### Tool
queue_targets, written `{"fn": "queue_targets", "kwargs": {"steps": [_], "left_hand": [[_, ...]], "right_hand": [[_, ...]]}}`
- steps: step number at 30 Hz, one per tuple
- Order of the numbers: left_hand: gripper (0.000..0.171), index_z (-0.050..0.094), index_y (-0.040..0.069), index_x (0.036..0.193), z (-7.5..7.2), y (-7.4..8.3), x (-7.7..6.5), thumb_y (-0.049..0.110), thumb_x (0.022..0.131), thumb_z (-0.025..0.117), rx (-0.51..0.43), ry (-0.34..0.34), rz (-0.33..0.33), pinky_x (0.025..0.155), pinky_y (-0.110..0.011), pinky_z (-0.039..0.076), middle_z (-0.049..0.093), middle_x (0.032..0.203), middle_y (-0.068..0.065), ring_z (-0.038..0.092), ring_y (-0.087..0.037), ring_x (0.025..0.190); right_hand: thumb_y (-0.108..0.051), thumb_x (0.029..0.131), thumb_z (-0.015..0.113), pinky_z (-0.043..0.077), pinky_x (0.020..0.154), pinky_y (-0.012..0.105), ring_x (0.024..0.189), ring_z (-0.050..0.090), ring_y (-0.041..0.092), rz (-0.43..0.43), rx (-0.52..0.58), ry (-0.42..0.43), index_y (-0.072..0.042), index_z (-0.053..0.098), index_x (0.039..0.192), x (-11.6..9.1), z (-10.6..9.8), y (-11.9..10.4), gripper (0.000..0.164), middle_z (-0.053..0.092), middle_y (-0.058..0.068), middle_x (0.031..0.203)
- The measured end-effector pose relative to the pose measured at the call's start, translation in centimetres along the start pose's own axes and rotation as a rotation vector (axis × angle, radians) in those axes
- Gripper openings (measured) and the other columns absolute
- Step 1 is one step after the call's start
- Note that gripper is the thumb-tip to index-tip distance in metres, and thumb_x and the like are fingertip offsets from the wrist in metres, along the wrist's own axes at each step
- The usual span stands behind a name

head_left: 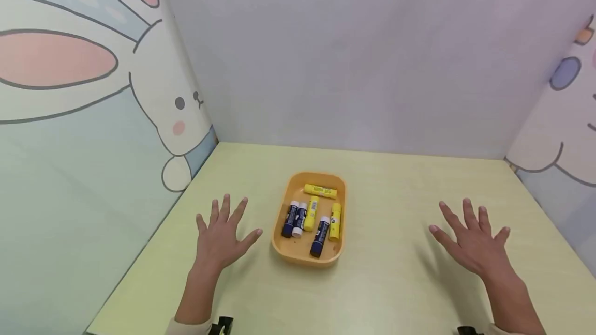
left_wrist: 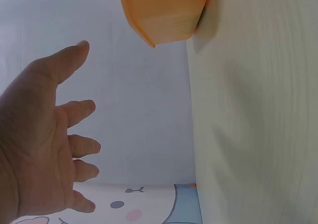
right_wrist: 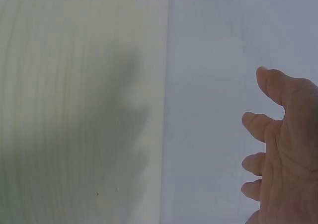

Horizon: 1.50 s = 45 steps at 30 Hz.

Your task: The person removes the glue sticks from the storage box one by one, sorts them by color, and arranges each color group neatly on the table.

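Observation:
An orange tray (head_left: 308, 261) stands near the middle of the table and holds glue sticks. Three are yellow: one lies crosswise (head_left: 320, 191) at the far end, another (head_left: 311, 214) in the middle, and the last (head_left: 334, 222) along the right side. Of the three dark blue ones, two (head_left: 289, 219) lie side by side at the left and one (head_left: 319, 237) is at the near end. Left of the tray, my left hand (head_left: 221, 242) is held over the table, fingers spread, nothing in it. My right hand (head_left: 476, 246), also spread and holding nothing, hovers far to the right.
The pale wooden table (head_left: 386, 283) meets a plain greyish back wall (head_left: 354, 56). At the left stands a side wall with a printed rabbit (head_left: 163, 92); another printed wall (head_left: 554, 133) bounds the right. Shadows of both hands fall on the tabletop.

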<state>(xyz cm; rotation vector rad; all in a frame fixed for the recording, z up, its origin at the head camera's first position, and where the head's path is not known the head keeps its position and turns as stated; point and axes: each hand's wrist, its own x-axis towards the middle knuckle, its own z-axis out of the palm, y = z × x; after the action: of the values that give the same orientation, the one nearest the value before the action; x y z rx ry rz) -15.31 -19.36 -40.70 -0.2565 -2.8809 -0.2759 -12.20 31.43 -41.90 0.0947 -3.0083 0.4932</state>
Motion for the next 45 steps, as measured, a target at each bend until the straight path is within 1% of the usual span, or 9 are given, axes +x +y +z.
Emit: {"fn": "queue_targets", "kwargs": {"steps": [5, 9, 11, 15, 19, 26, 32, 35, 45], "left_hand": [[0.077, 0.040, 0.016, 0.142, 0.2, 0.0, 0.3, 0.058, 0.080, 0.060, -0.020, 0.050, 0.049, 0.096, -0.069, 0.008, 0.026, 0.146, -0.023, 0.017, -0.044, 0.133], [0.071, 0.047, 0.011, 0.137, 0.2, 0.1, 0.7, 0.046, 0.079, 0.069, -0.077, 0.133, 0.120, 0.096, -0.064, 0.022, 0.037, 0.140, -0.024, 0.032, -0.042, 0.128], [0.069, 0.049, 0.010, 0.135, 0.3, 0.3, 1.0, 0.042, 0.078, 0.071, -0.124, 0.140, 0.135, 0.093, -0.061, 0.031, 0.041, 0.137, -0.023, 0.040, -0.041, 0.122], [0.065, 0.050, 0.010, 0.135, 0.9, 1.1, 1.3, 0.037, 0.080, 0.072, -0.248, 0.076, 0.110, 0.088, -0.055, 0.040, 0.044, 0.136, -0.020, 0.046, -0.039, 0.118], [0.060, 0.050, 0.010, 0.134, 1.3, 1.7, 1.4, 0.033, 0.083, 0.070, -0.350, -0.002, 0.073, 0.091, -0.053, 0.039, 0.047, 0.134, -0.018, 0.043, -0.035, 0.122], [0.056, 0.050, 0.011, 0.134, 1.9, 2.0, 1.5, 0.025, 0.084, 0.070, -0.481, -0.074, 0.015, 0.094, -0.049, 0.038, 0.050, 0.132, -0.013, 0.045, -0.031, 0.121], [0.057, 0.048, 0.013, 0.137, 2.3, 2.5, 1.5, 0.021, 0.084, 0.069, -0.599, -0.177, -0.049, 0.087, -0.050, 0.043, 0.050, 0.131, -0.013, 0.051, -0.033, 0.114], [0.058, 0.046, 0.013, 0.138, 2.6, 2.6, 1.6, 0.020, 0.084, 0.069, -0.643, -0.227, -0.077, 0.088, -0.050, 0.042, 0.050, 0.132, -0.014, 0.050, -0.034, 0.115], [0.076, 0.043, 0.015, 0.140, 3.5, 3.2, 1.9, 0.029, 0.074, 0.079, -0.738, -0.333, -0.074, 0.086, -0.050, 0.044, 0.048, 0.134, -0.015, 0.048, -0.037, 0.116]], "right_hand": [[-0.047, 0.097, 0.039, -0.012, 0.078, 0.078, 0.129, -0.015, 0.051, -0.012, 0.011, 0.030, -0.018, 0.011, 0.151, -0.2, -0.2, 0.0, 0.067, -0.006, 0.033, 0.146], [-0.037, 0.097, 0.046, -0.001, 0.085, 0.077, 0.130, -0.002, 0.054, -0.069, 0.108, 0.121, -0.012, 0.019, 0.149, -0.5, -0.5, -0.4, 0.064, -0.001, 0.032, 0.147], [-0.030, 0.096, 0.051, 0.007, 0.086, 0.076, 0.128, 0.006, 0.058, -0.092, 0.179, 0.154, -0.006, 0.024, 0.147, -0.6, -0.6, -0.7, 0.062, 0.003, 0.032, 0.147], [-0.024, 0.094, 0.056, 0.023, 0.082, 0.072, 0.121, 0.020, 0.062, -0.098, 0.293, 0.161, -0.001, 0.030, 0.144, -0.8, -0.6, -1.6, 0.060, 0.011, 0.033, 0.146], [-0.022, 0.093, 0.058, 0.033, 0.080, 0.066, 0.121, 0.027, 0.057, -0.104, 0.390, 0.133, 0.000, 0.031, 0.143, -0.4, -0.2, -3.0, 0.060, 0.020, 0.033, 0.143], [-0.024, 0.094, 0.057, 0.035, 0.088, 0.061, 0.121, 0.035, 0.050, -0.102, 0.520, 0.068, -0.001, 0.030, 0.143, 0.8, 0.4, -5.3, 0.061, 0.027, 0.028, 0.143], [-0.033, 0.094, 0.055, 0.037, 0.090, 0.057, 0.124, 0.035, 0.046, -0.052, 0.599, 0.001, -0.006, 0.028, 0.146, 2.0, 0.7, -6.5, 0.064, 0.027, 0.024, 0.145], [-0.036, 0.094, 0.055, 0.039, 0.089, 0.056, 0.124, 0.037, 0.044, -0.049, 0.621, -0.034, -0.008, 0.028, 0.146, 2.7, 1.3, -7.0, 0.065, 0.027, 0.022, 0.145], [-0.036, 0.092, 0.057, 0.041, 0.087, 0.055, 0.121, 0.042, 0.043, -0.065, 0.662, -0.088, -0.005, 0.032, 0.143, 4.7, 2.4, -9.1, 0.064, 0.035, 0.026, 0.139]]}}
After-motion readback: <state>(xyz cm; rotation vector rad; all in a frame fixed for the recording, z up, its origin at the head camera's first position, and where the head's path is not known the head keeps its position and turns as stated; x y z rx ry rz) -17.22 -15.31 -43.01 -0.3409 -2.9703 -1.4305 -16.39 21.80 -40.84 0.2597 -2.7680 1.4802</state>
